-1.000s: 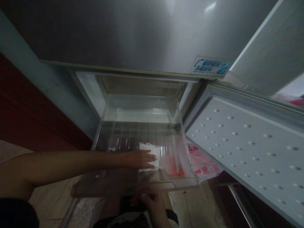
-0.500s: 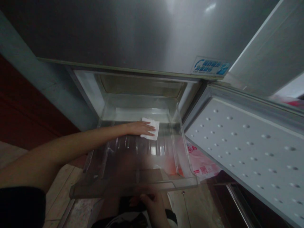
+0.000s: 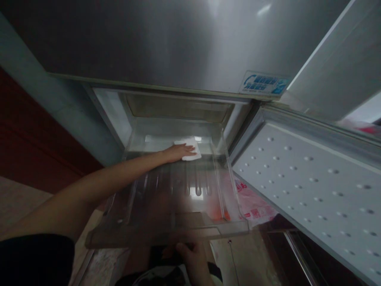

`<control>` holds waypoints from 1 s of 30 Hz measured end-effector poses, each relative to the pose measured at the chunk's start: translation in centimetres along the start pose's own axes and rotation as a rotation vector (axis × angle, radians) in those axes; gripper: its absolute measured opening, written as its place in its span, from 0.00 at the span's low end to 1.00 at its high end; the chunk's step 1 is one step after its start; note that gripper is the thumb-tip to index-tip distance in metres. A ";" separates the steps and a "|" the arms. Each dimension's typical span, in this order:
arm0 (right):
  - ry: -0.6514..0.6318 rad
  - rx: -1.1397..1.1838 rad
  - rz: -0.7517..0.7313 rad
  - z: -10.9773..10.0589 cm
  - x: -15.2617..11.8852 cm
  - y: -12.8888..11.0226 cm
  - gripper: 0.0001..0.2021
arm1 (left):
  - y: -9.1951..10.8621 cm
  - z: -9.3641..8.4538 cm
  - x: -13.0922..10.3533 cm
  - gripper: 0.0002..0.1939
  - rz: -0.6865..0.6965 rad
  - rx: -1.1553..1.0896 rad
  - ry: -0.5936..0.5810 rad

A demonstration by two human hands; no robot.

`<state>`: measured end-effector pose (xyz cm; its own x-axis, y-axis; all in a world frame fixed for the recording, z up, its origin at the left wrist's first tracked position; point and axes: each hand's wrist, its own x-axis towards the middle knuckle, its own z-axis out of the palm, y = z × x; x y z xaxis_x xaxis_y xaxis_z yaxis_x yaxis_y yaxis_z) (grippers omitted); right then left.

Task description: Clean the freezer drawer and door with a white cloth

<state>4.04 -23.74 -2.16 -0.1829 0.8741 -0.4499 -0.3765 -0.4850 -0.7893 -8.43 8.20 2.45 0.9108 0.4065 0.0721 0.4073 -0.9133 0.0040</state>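
My left hand (image 3: 177, 152) lies flat on a folded white cloth (image 3: 193, 155), fingers stretched out and pressing it down. Underneath is the floor of a clear plastic drawer (image 3: 157, 178), pulled out of the lower compartment of a fridge. The cloth sits toward the drawer's back, right of the middle. Close below the drawer's front edge (image 3: 131, 237), over my lap, my right hand (image 3: 195, 258) is closed with curled fingers. Whether those fingers grip the drawer front or something else is hidden.
The lower fridge door (image 3: 309, 186) stands wide open on the right, its white inner panel dotted with bumps. Above the drawer is the upper metal door (image 3: 166, 43), shut. A pink-and-white plastic bag (image 3: 254, 206) lies beside the drawer, under the open door.
My left hand and the cloth have slid toward the back of the drawer. My right hand, the drawer and the door look unmoved.
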 end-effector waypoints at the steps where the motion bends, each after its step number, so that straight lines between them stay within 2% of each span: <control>1: 0.001 0.012 -0.017 0.0 0.0 -0.1 0.15 | 0.7 0.2 -0.3 0.27 0.008 -0.002 -0.016; 6: -0.042 0.039 -0.020 0.0 -0.2 -0.3 0.12 | 5.2 1.5 -2.0 0.25 0.103 -0.027 -0.081; 11: -0.006 0.033 -0.031 0.1 -0.3 0.0 0.13 | 9.7 2.2 -4.8 0.20 0.268 -0.078 -0.113; 14: -0.017 0.028 -0.038 0.0 -0.2 0.2 0.16 | 11.2 2.0 -6.0 0.18 0.352 -0.099 -0.117; 17: -0.058 0.001 -0.051 -0.3 -0.1 0.1 0.17 | 11.7 1.9 -6.3 0.18 0.408 -0.103 -0.113; 20: -0.114 -0.016 -0.062 -0.6 0.1 0.2 0.18 | 11.5 2.0 -6.1 0.19 0.433 -0.097 -0.109; 23: -0.111 0.004 -0.049 -0.8 0.1 0.4 0.19 | 10.2 2.2 -5.4 0.19 0.412 -0.091 -0.110; 26: -0.085 0.030 -0.018 -0.8 0.0 0.5 0.18 | 7.4 1.9 -4.3 0.22 0.325 -0.076 -0.104; 30: -0.044 0.060 0.013 -0.5 0.1 0.5 0.19 | 2.5 0.4 -2.6 0.24 0.143 -0.042 -0.067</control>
<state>4.26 -23.94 -2.79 -0.2275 0.8685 -0.4403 -0.4274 -0.4954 -0.7563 -9.76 4.84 1.89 0.9624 0.2717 0.0085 0.2711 -0.9617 0.0406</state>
